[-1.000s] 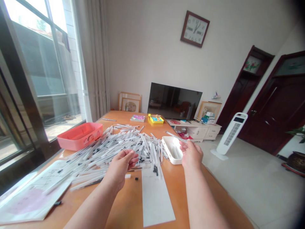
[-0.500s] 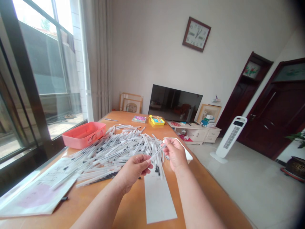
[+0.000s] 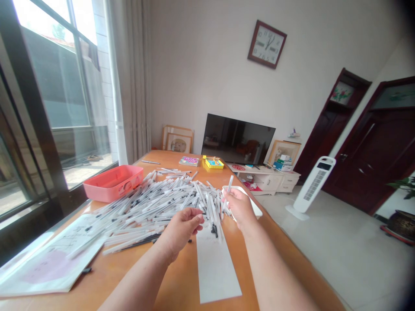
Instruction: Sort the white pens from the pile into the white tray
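My right hand (image 3: 239, 206) grips a translucent pen (image 3: 230, 183), which stands nearly upright with its upper end above the fingers. It is over the near side of a white tray (image 3: 256, 209). My left hand (image 3: 185, 226) is curled with thumb and fingertips close together, and whatever they may hold is hidden. Beside it spreads a big heap of similar clear pens (image 3: 155, 205), many with black parts. Between the hands, several pens and black caps (image 3: 214, 230) lie at the top of a white paper strip (image 3: 216, 272).
A red plastic basket (image 3: 110, 192) stands at the table's left edge. An open booklet (image 3: 42, 268) lies at the near left, partly under pens. Toward the far end are a yellow box (image 3: 214, 163) and a small book (image 3: 189, 161). A tower fan (image 3: 311, 185) stands on the floor.
My right hand has moved the pen away from the left hand and turned it from slanted to nearly upright by the white tray. The left hand has shifted slightly left.
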Demonstrator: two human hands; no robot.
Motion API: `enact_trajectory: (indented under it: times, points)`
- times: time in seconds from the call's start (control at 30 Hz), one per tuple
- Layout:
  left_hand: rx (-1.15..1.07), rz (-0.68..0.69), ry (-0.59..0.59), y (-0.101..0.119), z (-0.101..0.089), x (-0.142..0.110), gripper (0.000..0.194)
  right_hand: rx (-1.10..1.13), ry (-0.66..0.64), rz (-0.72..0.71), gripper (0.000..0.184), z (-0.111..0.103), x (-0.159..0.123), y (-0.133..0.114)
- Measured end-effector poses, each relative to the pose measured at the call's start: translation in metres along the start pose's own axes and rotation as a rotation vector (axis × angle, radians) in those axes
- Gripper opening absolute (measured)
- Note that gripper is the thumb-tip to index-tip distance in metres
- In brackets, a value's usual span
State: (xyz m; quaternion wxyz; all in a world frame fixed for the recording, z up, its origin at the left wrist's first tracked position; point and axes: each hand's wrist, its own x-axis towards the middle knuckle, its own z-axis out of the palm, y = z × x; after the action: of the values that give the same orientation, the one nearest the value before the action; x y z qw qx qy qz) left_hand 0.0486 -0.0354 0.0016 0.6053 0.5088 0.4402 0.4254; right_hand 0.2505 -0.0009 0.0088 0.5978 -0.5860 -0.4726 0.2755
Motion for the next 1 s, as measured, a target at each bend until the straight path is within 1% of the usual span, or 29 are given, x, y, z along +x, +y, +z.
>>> enact_trajectory:
  times: [0.1, 0.2, 0.27, 0.37, 0.47, 0.57, 0.63, 0.67, 0.83, 1.0]
  points:
    - [0.012, 0.024, 0.019, -0.003, -0.002, 0.003, 0.036, -0.111, 0.107, 0.011, 0.035, -0.023, 0.032, 0.016]
    - [0.044, 0.041, 0.014, -0.007, -0.005, 0.006, 0.036, -0.247, 0.155, 0.032, 0.021, -0.043, 0.056, 0.033]
    - [0.056, 0.04, 0.008, -0.009, -0.006, 0.008, 0.037, -0.338, 0.175, 0.057, 0.015, -0.051, 0.066, 0.044]
    - [0.049, 0.038, 0.01, -0.01, -0.006, 0.009, 0.037, -0.455, 0.197, 0.086, 0.016, -0.055, 0.073, 0.059]
    - [0.052, 0.035, 0.02, -0.008, -0.006, 0.009, 0.038, -0.54, 0.217, 0.103, 0.018, -0.054, 0.074, 0.07]
    - [0.067, 0.04, 0.016, -0.008, -0.006, 0.009, 0.037, -0.6, 0.23, 0.106, 0.012, -0.054, 0.071, 0.077]
    - [0.077, 0.049, 0.012, -0.01, -0.007, 0.01, 0.037, -0.636, 0.229, 0.103, 0.007, -0.055, 0.069, 0.079]
    - [0.083, 0.051, 0.01, -0.011, -0.007, 0.011, 0.037, -0.654, 0.228, 0.101, 0.007, -0.055, 0.067, 0.079]
    - [0.094, 0.041, 0.026, -0.01, -0.008, 0.01, 0.038, -0.738, 0.22, 0.101, 0.027, -0.056, 0.057, 0.068]
    - [0.057, 0.074, 0.062, -0.002, -0.009, 0.008, 0.038, -0.838, 0.183, 0.083, 0.034, -0.058, 0.045, 0.046]
